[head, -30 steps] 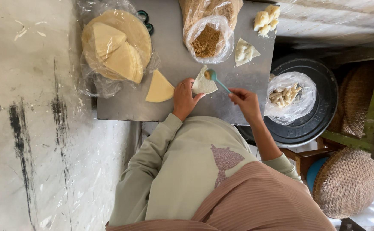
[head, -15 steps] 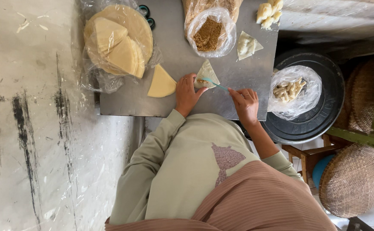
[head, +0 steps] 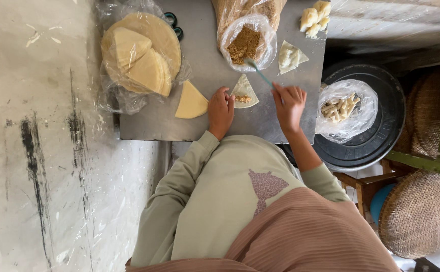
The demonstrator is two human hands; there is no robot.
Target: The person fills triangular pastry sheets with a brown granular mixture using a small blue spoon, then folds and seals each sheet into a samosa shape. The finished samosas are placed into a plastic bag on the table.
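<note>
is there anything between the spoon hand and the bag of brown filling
Nothing visible. The right hand holds the teal spoon, whose tip already reaches the open filling bag. The left hand steadies the wrapper triangle, off that line.

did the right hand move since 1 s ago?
Yes. The right hand has swung its teal spoon away from the triangular wrapper to the bag of brown filling on the metal table.

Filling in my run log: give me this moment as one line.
left hand: on wrapper | right hand: holds spoon | spoon tip: in crumb bag | wrapper: flat on table, filling on it
</note>
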